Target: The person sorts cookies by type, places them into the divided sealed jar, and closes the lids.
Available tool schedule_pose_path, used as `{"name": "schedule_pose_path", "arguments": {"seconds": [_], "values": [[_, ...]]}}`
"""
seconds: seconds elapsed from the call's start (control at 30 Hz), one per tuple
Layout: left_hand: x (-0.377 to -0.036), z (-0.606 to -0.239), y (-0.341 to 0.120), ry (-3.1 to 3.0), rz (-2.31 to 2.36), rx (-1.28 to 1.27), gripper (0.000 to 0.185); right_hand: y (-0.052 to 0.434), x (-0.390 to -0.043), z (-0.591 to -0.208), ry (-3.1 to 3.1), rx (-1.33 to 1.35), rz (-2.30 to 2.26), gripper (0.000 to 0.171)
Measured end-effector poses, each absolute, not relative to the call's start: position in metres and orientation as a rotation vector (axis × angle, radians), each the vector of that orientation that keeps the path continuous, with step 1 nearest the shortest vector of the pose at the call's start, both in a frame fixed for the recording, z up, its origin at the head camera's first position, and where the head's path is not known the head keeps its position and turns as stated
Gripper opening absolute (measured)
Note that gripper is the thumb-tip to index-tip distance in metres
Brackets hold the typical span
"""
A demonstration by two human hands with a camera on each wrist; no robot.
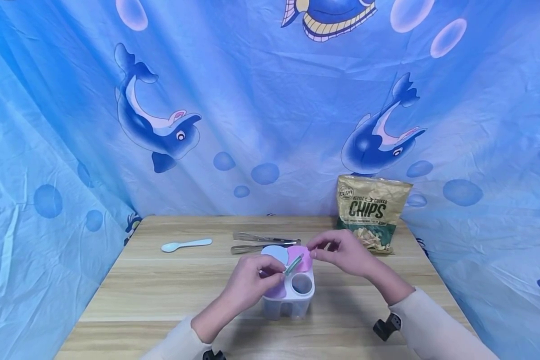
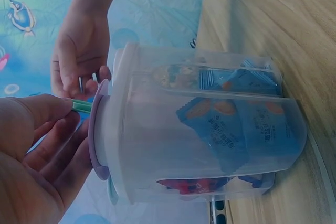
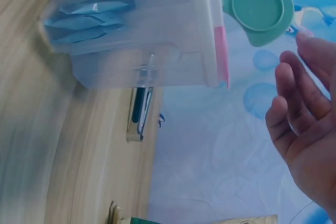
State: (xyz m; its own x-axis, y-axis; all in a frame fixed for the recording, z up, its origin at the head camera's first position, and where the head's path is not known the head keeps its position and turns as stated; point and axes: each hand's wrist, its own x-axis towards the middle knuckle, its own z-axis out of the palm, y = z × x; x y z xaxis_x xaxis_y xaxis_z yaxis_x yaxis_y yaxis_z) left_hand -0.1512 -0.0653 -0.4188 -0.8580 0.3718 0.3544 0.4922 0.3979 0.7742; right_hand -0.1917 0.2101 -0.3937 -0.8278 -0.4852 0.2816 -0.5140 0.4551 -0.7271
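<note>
A clear storage box with a white top stands on the table, holding blue-wrapped snack packets and red ones. Light blue, pink and purple lids cover three of its round openings. The front right opening is uncovered. Between thumb and fingers, my left hand pinches a green lid, tilted on edge above the box. Close beside the pink lid is my right hand, its fingers loosely bent and holding nothing in the right wrist view.
Metal tongs lie behind the box. A pale blue spoon is at the back left of the table. At the back right a chips bag stands upright before the blue sea-themed curtain.
</note>
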Motion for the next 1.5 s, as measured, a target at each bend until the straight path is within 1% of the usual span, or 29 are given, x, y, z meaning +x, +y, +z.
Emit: {"name": "schedule_pose_path", "arguments": {"seconds": [0.2, 0.33, 0.4, 0.5, 0.8, 0.9, 0.97, 1.1, 1.27, 1.5], "values": [[-0.152, -0.419, -0.066, -2.522, -1.461, -0.783, 0.012, 0.204, -0.2, -0.398, -2.628, 0.999, 1.404, 0.021], [-0.152, -0.421, -0.067, -2.513, -1.447, -0.79, 0.014, 0.2, -0.202, -0.401, -2.618, 1.039, 1.408, 0.019], [-0.152, -0.421, -0.069, -2.496, -1.421, -0.79, 0.018, 0.2, -0.202, -0.402, -2.612, 1.056, 1.39, 0.017], [-0.151, -0.423, -0.073, -2.471, -1.378, -0.777, 0.032, 0.203, -0.2, -0.403, -2.601, 1.092, 1.358, 0.014], [-0.153, -0.431, -0.089, -2.683, -1.372, -0.691, 0.087, 0.215, -0.184, -0.405, -2.597, 1.154, 1.314, 0.013], [-0.154, -0.436, -0.092, -2.756, -1.373, -0.686, 0.1, 0.219, -0.178, -0.408, -2.574, 1.181, 1.315, 0.014], [-0.156, -0.439, -0.093, -2.78, -1.389, -0.69, 0.106, 0.221, -0.175, -0.412, -2.554, 1.186, 1.307, 0.013], [-0.162, -0.444, -0.097, -2.795, -1.442, -0.688, 0.11, 0.222, -0.169, -0.42, -2.525, 1.162, 1.291, 0.013], [-0.169, -0.448, -0.102, -2.797, -1.551, -0.721, 0.11, 0.223, -0.163, -0.43, -2.52, 1.123, 1.314, 0.012], [-0.173, -0.455, -0.107, -2.774, -1.648, -0.784, 0.112, 0.223, -0.158, -0.441, -2.455, 1.166, 1.331, 0.013]]}}
